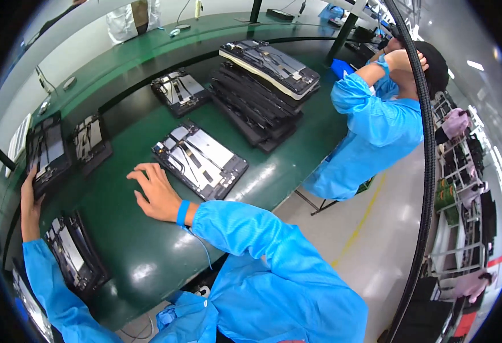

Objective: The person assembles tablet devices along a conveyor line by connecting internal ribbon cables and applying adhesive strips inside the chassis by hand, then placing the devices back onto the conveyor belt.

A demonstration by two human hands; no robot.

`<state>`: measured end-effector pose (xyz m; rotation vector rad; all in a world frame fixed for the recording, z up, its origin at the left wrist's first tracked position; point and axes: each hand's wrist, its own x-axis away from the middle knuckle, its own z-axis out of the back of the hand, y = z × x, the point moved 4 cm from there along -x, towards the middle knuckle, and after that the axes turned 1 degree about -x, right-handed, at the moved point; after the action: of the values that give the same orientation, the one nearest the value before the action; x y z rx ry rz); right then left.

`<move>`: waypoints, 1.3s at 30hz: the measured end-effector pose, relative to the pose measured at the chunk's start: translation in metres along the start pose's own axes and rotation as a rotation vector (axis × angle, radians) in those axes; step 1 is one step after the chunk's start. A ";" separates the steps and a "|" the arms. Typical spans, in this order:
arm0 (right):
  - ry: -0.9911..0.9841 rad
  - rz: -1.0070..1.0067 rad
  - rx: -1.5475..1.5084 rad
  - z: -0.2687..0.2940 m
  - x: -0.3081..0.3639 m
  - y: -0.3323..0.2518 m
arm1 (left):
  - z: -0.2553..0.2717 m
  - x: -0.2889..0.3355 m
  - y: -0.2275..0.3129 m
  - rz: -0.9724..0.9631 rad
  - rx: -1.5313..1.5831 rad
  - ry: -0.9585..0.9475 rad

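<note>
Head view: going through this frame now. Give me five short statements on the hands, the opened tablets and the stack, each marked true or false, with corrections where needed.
1. The left hand has hold of the leftmost tablet. True.
2. The right hand is clenched in a fist. False: it is open and holds nothing, beside the central tablet.
3. The tall stack of dark devices stands on the green bench. True.
4. The tall stack is to the left of the central tablet in the picture. False: it is farther back and to the right.
5. A blue band goes around the right wrist. True.
</note>
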<state>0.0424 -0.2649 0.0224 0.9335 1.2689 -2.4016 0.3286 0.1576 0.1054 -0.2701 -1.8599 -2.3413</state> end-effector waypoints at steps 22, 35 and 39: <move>-0.495 -0.073 -0.061 0.006 -0.003 -0.020 | -0.208 0.391 -0.114 0.121 -0.338 -0.244; -0.413 0.132 0.019 0.013 -0.009 -0.026 | -0.217 0.252 -0.060 -0.167 -0.452 -0.470; -0.543 0.231 -0.030 0.003 -0.008 -0.034 | -0.196 0.245 -0.104 -0.503 -0.476 -0.309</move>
<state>0.0299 -0.2478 0.0508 0.3483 0.9312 -2.2262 0.0562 -0.0089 0.0190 -0.2431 -1.5918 -3.2502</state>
